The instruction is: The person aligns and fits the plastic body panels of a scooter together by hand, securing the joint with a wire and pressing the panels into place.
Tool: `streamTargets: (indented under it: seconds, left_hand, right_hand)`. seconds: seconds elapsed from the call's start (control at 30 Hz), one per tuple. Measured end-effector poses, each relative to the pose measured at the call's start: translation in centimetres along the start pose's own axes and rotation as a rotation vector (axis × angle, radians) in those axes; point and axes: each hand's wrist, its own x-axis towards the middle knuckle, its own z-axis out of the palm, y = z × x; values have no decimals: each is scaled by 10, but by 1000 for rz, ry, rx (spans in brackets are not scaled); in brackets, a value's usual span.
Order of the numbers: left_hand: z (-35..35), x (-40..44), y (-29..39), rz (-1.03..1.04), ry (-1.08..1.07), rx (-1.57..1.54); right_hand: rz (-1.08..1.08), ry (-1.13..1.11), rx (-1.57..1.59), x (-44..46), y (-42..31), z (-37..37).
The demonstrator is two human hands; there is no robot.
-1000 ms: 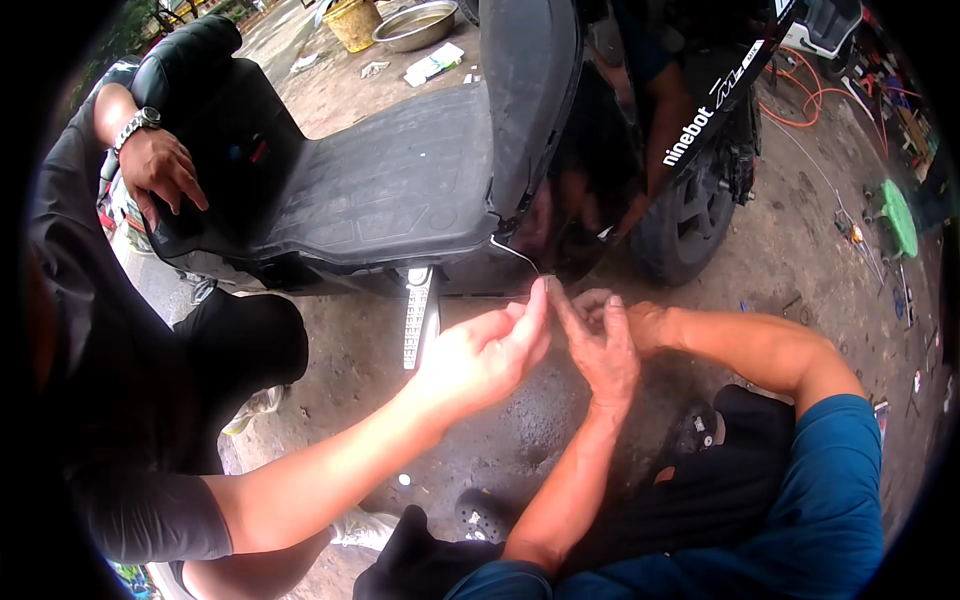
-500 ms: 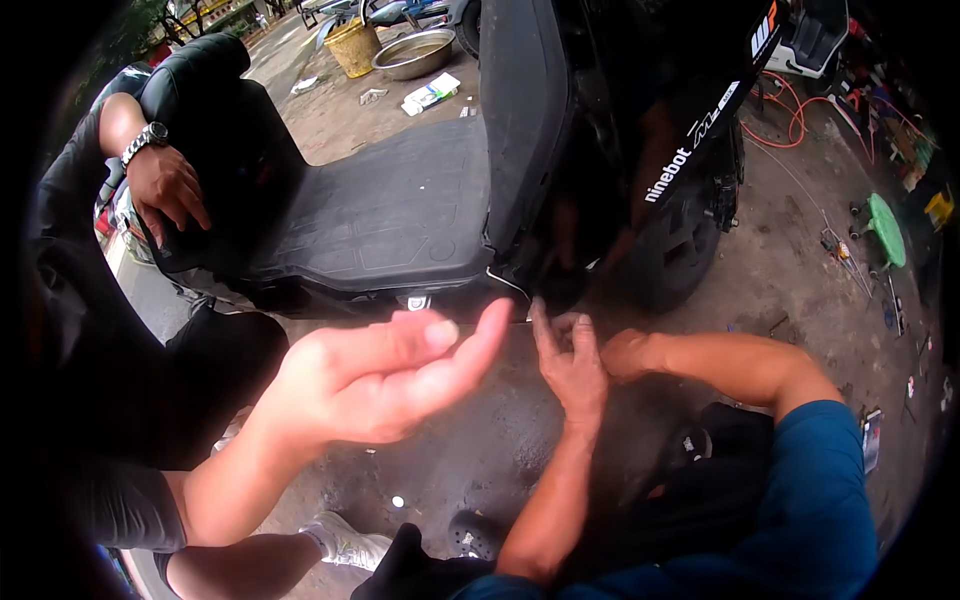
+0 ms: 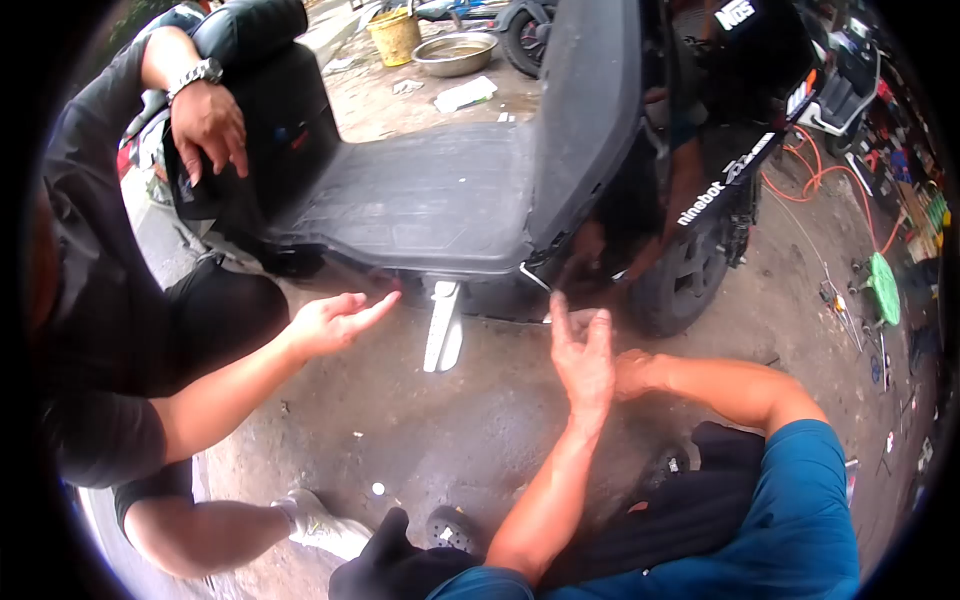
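Black plastic fills most of my feed: the ninebot scooter (image 3: 700, 120) stands across the upper middle, w/ its ribbed footboard (image 3: 430, 200) side-on to me. Thin pale wire (image 3: 536, 277) pokes out below the footboard's front corner & slants down to the L index fingertip. From L hand (image 3: 584, 365) the wire is up & slightly left, its lower end right by that fingertip; can't tell from my end if it's touching.

L hand is spread, palm partly up, index & thumb wide apart in a V, other fingers curled between. R hand (image 3: 632, 375) sits just right of it, partly hidden behind it; can't tell its grip or whether it holds anything. Front wheel (image 3: 690, 280) is up & right of both.

Silver footpeg (image 3: 438, 335) hangs under the footboard, left of my L hand. Co-worker's near hand (image 3: 335, 325) is left of the footpeg, open, palm up, well apart from mine. Co-worker's other hand (image 3: 210, 125) dangles by the seat (image 3: 255, 38), w/ a metal watch (image 3: 196, 78) on the wrist.

Bkgd: yellow bucket (image 3: 395, 38) & metal basin (image 3: 455, 68) on the ground beyond the footboard, white sheet (image 3: 466, 94) nearby. Far R: orange hose (image 3: 815, 165) in loops, green stool (image 3: 883, 288) below it.
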Motion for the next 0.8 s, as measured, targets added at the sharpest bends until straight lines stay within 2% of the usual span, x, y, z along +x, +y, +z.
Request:
streamTargets:
  seconds: [0.07, 0.3, 0.43, 0.53, 0.63, 0.8]
  left_hand:
    - [-4, 5, -7, 29, -22, 57]
    - [-2, 0, -2, 27, -31, 91]
    - [-6, 6, -10, 41, -22, 97]
    - [-3, 3, -11, -1, 2, -17]
    - [-4, 0, -16, 96, 2, 28]
    - [-6, 2, -18, 113, 4, 25]
  right_hand:
    - [-66, -22, -45, 26, 27, 31]
    - [-135, 81, 53, 22, 25, 31]
    - [-111, 53, 26, 25, 26, 34]
    - [-101, 47, 3, 25, 30, 37]
    - [-100, 40, -14, 24, 27, 35]
    - [-94, 28, -26, 25, 24, 34]
